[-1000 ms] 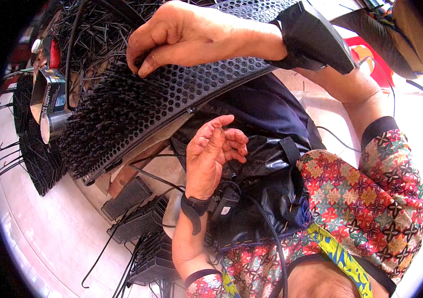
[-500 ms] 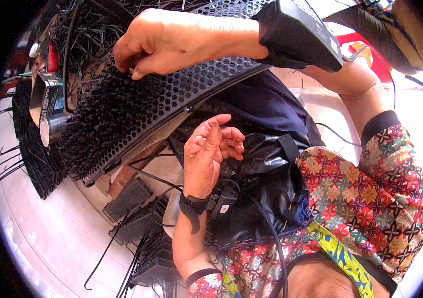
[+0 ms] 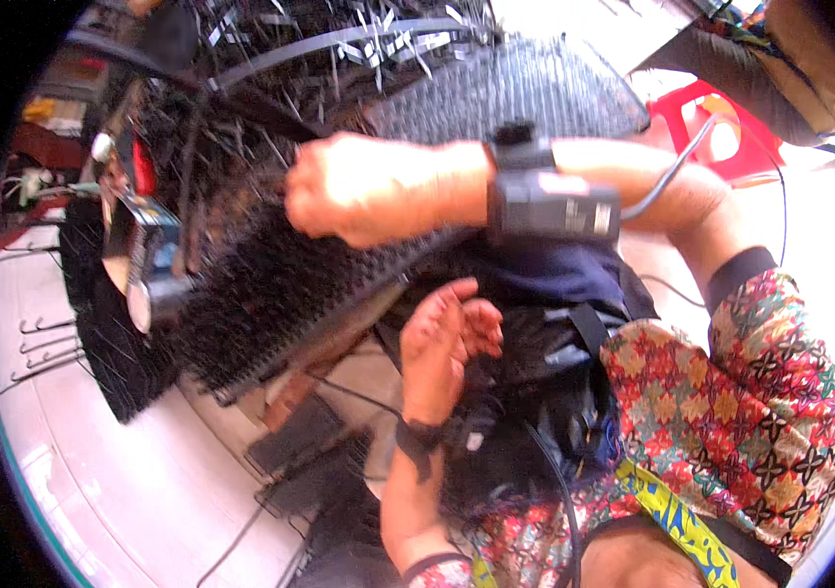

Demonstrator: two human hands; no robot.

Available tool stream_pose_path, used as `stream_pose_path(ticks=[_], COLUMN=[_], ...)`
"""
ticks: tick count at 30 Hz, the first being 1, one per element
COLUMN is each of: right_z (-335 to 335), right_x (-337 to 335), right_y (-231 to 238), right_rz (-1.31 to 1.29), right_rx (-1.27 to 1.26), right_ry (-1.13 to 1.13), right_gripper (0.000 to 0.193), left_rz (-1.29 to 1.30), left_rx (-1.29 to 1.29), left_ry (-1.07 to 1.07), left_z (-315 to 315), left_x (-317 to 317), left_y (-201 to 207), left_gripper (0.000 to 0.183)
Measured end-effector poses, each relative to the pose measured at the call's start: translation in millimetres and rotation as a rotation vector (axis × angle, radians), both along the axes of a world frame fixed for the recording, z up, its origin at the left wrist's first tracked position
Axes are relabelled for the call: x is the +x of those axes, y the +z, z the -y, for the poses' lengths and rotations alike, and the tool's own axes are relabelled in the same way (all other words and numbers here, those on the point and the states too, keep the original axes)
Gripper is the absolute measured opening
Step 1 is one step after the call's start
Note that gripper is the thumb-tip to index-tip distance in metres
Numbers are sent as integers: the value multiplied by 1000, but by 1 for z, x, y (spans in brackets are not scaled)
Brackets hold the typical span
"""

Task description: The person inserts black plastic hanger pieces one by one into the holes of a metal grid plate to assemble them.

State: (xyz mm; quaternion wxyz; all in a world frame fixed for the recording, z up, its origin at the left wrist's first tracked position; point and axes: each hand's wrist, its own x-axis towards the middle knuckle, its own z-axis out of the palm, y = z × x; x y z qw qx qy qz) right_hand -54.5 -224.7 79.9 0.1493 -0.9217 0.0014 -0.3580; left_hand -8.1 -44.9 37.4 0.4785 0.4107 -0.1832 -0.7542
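Note:
A black perforated board [image 3: 437, 241] lies aslant across my lap, its left part covered with black bristle tufts [image 3: 270, 284]. Over the upper edge of these tufts is my right hand [image 3: 363, 191], fingers curled tight, back of the hand up. Whatever its fingertips hold is hidden. My left hand [image 3: 445, 338] hovers below the board, above dark cloth [image 3: 545, 353] on my lap; its fingers are loosely bent and apart, with nothing in them. Motion blurs the picture.
Loose black strands [image 3: 280, 69] lie in a pile beyond the board, beside a dark ribbed panel [image 3: 515, 88]. At left are a small box [image 3: 153, 240], a metal cylinder [image 3: 148, 306] and hooked wires [image 3: 45, 343]. A red stool [image 3: 672, 108] and a person's leg [image 3: 760, 83] are at upper right.
The view has shifted. My right hand has turned from a side-on pinch near the tufts to a closed, back-up pose. My left hand stays below the board, its fingers still loose.

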Motion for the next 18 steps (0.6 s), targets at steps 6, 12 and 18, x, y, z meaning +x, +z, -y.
stream_pose_path(ticks=[6,12,18], right_z=[-17,-16,9], right_x=[-13,-74,-152], right_y=[14,19,23], right_rz=[111,136,148], right_rx=[-29,33,103], right_ry=[-15,-142,-379], right_gripper=[19,11,9], left_rz=[71,137,260], left_rx=[-12,-36,-170], left_ry=[34,41,2], left_z=[-5,-8,-5], left_x=[1,1,-2], left_y=[11,7,26], left_gripper=[36,30,27])
